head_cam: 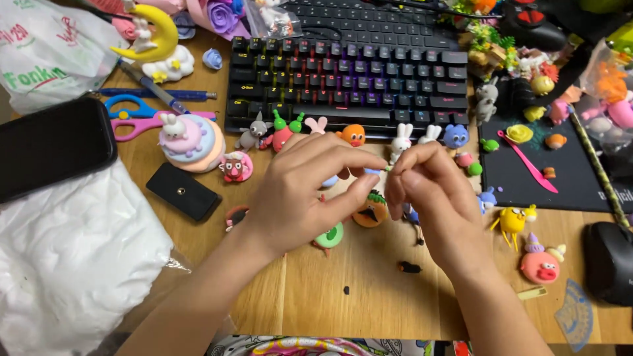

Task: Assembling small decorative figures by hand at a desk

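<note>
— Both forearms come up from the bottom edge; the left hand (300,191) and right hand (428,194) meet fingertip to fingertip over the light wooden desk (369,303).

— Gripping what?

— A tiny pale-blue clay bit (373,171), pinched between them just above the round orange clay figure with a green top (370,209).

— Risk?

— Squeezing too hard could squash it — or it could drop among the small clay animals by the black backlit keyboard (349,82), and a wrist might smear the black clay crumb (409,267).
</note>
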